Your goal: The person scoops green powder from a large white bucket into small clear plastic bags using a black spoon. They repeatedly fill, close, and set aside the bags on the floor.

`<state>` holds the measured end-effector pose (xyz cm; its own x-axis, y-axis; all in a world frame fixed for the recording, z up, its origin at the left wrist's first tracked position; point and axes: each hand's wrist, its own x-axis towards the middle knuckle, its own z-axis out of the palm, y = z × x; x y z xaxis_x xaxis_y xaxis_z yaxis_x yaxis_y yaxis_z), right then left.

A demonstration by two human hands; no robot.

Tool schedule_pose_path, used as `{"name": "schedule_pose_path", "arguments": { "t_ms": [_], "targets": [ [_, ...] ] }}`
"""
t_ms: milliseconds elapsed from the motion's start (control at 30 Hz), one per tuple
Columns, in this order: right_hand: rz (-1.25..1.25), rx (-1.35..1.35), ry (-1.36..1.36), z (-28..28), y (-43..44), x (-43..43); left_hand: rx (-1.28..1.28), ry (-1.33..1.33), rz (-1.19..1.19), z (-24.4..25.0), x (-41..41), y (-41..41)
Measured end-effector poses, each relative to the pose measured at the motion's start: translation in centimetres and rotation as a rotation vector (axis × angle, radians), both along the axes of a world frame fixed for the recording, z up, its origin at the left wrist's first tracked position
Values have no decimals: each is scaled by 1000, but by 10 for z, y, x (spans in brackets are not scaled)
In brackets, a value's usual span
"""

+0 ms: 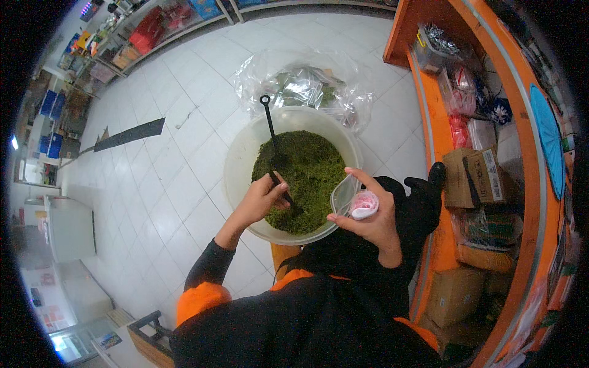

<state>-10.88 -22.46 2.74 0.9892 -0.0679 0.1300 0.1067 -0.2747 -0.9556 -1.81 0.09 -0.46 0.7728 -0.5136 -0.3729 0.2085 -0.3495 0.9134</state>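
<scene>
A large translucent plastic tub (237, 184) stands before me, holding fine, dark green plant-like material (313, 156). Over its near left part, my left hand (264, 198) grips a slim black utensil (286, 198), whose lower end reaches into the green material. Another black utensil (268, 118) with a ring at its handle's end leans in the tub, its head partly buried. At the tub's right rim my right hand (372, 207) holds a small clear plastic container (343, 195), its opening tilted towards the tub. A pink and white item (364, 204) shows against the palm; whether it is inside the container I cannot tell.
Beyond the tub, a clear plastic bag (303, 85) with silvery packets and green material lies on the white tiled floor (193, 152). An orange shelf unit (435, 138) with cardboard boxes (478, 177) stands close on my right. A wooden crate-like object (149, 340) is at lower left.
</scene>
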Motion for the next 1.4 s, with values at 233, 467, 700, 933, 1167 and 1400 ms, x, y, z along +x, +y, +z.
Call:
{"name": "schedule_pose_path", "arguments": {
  "t_ms": [233, 467, 700, 933, 1167, 1400],
  "targets": [
    [-26, 124, 93, 1, 9, 16, -197, 197, 239, 6, 21, 17],
    [31, -241, 72, 5, 20, 30, -588, -193, 403, 55, 25, 13],
    [10, -327, 55, 6, 27, 36, -133, -1178, 37, 77, -18, -28],
    [-174, -199, -72, -4, 31, 36, -203, -703, 141, 54, -15, -31],
    [-185, -207, -297, -10, 22, 32, -81, -639, 111, 37, -14, -41],
    [-242, 5, -218, -21, 25, 30, -248, -481, 257, 24, -10, -34]
  ]
}}
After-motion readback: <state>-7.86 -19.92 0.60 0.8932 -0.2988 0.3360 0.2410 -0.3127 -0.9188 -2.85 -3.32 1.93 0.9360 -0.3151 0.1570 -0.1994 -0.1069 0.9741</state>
